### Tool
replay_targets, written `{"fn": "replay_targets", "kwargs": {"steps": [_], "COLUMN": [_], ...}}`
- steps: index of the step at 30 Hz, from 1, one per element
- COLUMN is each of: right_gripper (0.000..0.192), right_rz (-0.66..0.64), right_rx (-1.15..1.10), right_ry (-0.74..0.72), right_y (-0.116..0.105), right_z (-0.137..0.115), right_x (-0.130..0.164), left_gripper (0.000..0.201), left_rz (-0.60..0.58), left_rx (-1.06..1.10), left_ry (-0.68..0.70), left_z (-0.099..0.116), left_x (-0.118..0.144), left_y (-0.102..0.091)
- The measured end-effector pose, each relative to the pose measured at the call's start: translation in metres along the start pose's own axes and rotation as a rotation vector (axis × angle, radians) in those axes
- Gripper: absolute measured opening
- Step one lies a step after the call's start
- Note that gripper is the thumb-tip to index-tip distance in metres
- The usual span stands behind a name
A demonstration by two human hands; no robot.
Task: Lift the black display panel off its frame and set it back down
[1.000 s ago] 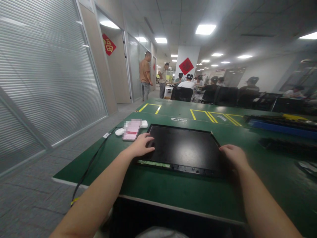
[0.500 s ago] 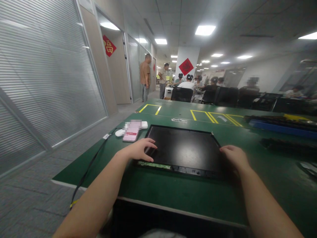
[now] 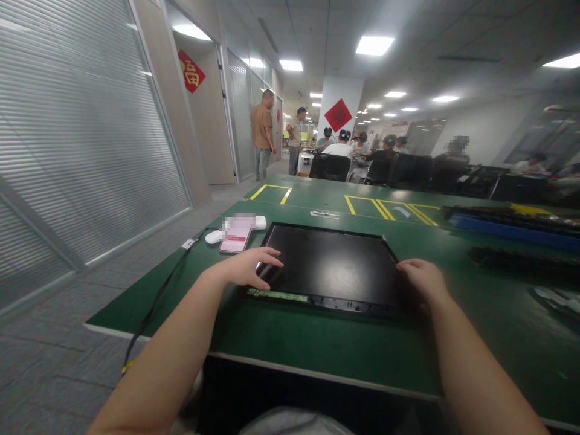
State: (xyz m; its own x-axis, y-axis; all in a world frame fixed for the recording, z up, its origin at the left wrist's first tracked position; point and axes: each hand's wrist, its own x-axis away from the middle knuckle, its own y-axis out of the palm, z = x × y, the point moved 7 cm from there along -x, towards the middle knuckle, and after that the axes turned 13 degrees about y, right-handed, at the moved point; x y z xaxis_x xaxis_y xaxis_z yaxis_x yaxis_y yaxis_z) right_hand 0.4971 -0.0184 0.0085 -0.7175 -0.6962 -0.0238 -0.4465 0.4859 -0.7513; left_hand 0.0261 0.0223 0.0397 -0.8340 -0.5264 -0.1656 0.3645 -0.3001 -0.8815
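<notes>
A black LCD screen panel (image 3: pixel 335 257) lies flat on the green table, its glossy face up. Along its near edge a narrow green circuit board (image 3: pixel 278 295) is exposed. My left hand (image 3: pixel 247 267) is at the panel's left edge, fingers and thumb spread apart over the border. At the opposite side, my right hand (image 3: pixel 422 279) pinches the right edge with fingers pressed together; the underside of its grip is hidden.
Left of the panel lie a phone (image 3: pixel 235 237), a white mouse-like object (image 3: pixel 214 237) and a black cable (image 3: pixel 163 290). Beyond the panel are a small pale strip (image 3: pixel 324 214) and yellow tape markings (image 3: pixel 362 197). A blue tray (image 3: pixel 498 227) stands right. People sit and stand farther back.
The whole view has shifted slightly, so everything appears a little higher and further left. Both hands keep their places on the panel, which stays put on the table.
</notes>
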Motion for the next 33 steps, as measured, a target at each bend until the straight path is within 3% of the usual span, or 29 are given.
{"fn": "replay_targets", "kwargs": {"steps": [6,13,33], "right_gripper": [0.025,0.029,0.025], "right_rz": [0.022,-0.202,-0.168], "right_rx": [0.004,0.054,0.098], "right_ry": [-0.083,-0.179,-0.161], "right_y": [-0.002,0.020,0.020], "right_z": [-0.011,-0.019,-0.017], "right_x": [0.009,0.015,0.012], "left_gripper": [0.060,0.055,0.051], "left_rz": [-0.004,-0.014,-0.010], "left_rx": [0.006,0.040,0.045], "left_ry": [0.016,0.028,0.043], "left_z": [0.003,0.005,0.001], "left_x": [-0.002,-0.004,-0.004], "left_y": [-0.001,0.000,0.001]}}
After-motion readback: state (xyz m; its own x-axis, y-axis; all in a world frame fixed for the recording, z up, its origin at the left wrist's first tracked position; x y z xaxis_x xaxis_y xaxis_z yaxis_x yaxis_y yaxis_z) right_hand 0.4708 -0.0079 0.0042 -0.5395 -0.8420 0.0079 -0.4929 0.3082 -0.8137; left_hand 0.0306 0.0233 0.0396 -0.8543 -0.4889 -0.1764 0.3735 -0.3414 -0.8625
